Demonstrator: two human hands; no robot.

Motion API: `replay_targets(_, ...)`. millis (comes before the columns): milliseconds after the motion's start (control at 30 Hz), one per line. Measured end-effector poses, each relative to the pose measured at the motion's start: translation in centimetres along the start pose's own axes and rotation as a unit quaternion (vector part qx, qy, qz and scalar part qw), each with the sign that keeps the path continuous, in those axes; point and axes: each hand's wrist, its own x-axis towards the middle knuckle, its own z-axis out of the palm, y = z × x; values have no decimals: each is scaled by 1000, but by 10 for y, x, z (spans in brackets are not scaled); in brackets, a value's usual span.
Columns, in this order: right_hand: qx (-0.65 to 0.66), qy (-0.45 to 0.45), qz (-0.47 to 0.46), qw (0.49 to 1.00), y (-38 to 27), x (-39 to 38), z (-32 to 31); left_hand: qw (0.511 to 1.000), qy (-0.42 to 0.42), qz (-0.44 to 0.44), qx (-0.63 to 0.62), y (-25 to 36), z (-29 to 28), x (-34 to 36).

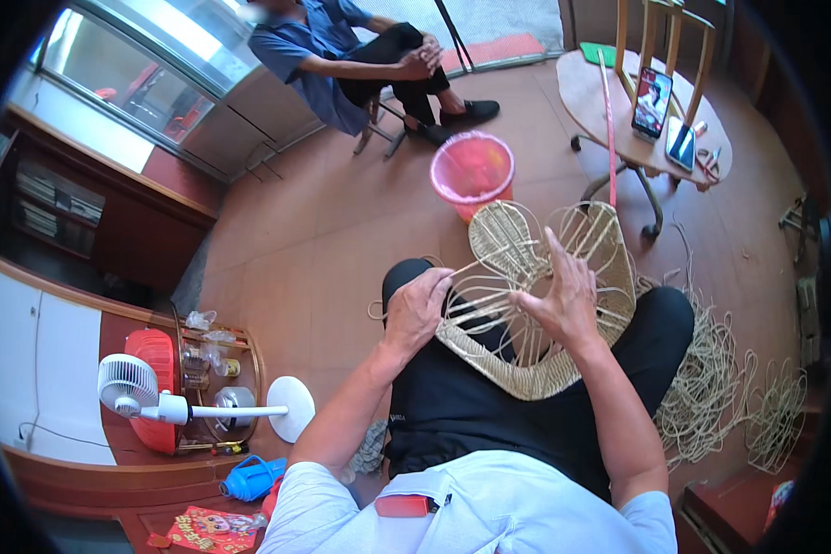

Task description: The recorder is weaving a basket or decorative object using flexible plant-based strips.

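Note:
A half-woven wicker piece (524, 377) of pale straw-coloured cane rests across my thighs, its rim tightly wrapped and loose strands looping over its middle. A rounded woven flap (501, 233) stands at its far side. At its left edge, my left hand (415, 316) is closed, pinching a thin cane strand (471, 269) between thumb and fingers. My right hand (561, 294) lies over the strands near the centre, thumb and forefinger spread apart. Part of the weave is hidden under that hand.
A pink-lined bucket (472, 171) stands just beyond the wicker. Coiled cane (706, 388) lies on the floor at right. A round wheeled table (577, 92) holds phones and an upturned stool. Another person (342, 69) sits at the far left; a white fan (171, 404) stands nearer.

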Motion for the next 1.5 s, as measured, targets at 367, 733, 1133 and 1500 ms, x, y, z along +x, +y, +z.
replay_targets(367,16,-7,18,1000,1,-2,1,874,222,-289,321,-237,-200,-116)
replay_targets(733,-12,-19,24,999,4,-1,5,967,46,181,173,37,3,-64)
replay_targets(1133,-10,-21,17,1000,2,-3,2,950,-35,160,264,34,28,-30)
replay_targets(1500,-21,-21,9,1000,7,-2,1,917,-14,257,305,34,33,-26)
